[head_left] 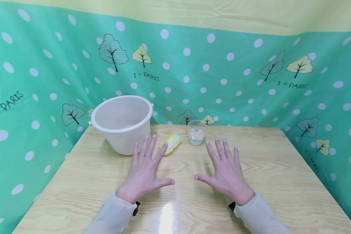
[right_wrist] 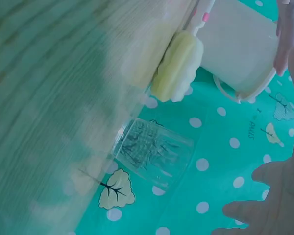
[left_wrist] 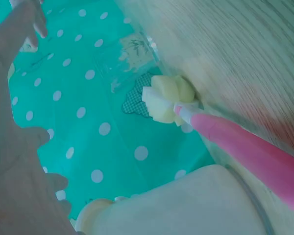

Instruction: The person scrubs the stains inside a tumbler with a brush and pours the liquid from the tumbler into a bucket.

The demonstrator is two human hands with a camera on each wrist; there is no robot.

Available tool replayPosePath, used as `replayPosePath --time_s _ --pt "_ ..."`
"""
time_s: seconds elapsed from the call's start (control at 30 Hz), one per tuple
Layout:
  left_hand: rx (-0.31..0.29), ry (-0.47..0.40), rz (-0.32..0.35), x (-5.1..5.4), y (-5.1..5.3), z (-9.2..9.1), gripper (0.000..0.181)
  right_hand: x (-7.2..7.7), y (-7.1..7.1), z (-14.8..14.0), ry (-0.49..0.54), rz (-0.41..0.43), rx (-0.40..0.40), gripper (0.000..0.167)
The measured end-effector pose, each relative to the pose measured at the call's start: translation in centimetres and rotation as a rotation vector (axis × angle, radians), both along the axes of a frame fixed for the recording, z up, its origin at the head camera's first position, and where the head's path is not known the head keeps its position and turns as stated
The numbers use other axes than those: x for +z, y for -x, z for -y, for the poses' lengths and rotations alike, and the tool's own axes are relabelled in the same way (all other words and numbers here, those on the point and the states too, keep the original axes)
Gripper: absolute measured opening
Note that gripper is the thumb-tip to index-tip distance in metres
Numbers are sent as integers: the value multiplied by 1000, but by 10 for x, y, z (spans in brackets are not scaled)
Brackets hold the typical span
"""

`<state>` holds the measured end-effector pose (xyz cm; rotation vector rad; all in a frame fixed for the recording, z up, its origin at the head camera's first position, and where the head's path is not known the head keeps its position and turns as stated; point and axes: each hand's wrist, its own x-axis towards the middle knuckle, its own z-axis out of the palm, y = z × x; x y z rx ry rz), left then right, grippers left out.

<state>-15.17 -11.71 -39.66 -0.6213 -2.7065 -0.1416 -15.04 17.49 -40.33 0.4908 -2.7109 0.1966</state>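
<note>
My left hand (head_left: 144, 170) hovers over the table with its fingers spread, holding nothing. My right hand (head_left: 228, 174) is likewise spread and empty, on the right side. Just beyond my left fingertips lies a bottle brush with a yellow and white sponge head (head_left: 173, 143). Its pink handle (left_wrist: 245, 149) shows in the left wrist view, while my left hand hides it in the head view. A clear glass (head_left: 196, 135) stands upright beyond and between the hands; the right wrist view shows the same glass (right_wrist: 154, 152) beside the sponge head (right_wrist: 179, 68).
A white bucket (head_left: 128, 131) stands at the table's back left, behind my left hand. The light wooden table (head_left: 187, 208) ends at a green dotted curtain (head_left: 222, 74), which hangs along the back and both sides.
</note>
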Motion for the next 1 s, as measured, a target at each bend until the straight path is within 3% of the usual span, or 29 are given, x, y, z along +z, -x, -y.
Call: replayPosePath --time_s 0.23,0.5,0.67,1.0 --pt "-19 1 -14 -1 1 2 116 -2 9 5 25 15 19 106" --pt "-10 -20 12 -1 -1 17 107 -1 22 10 74 32 49 106" --pt "-16 -38 58 0 -1 22 104 -2 31 10 123 28 45 106" --pt "28 -49 159 -2 3 32 93 -4 50 12 197 49 28 107"
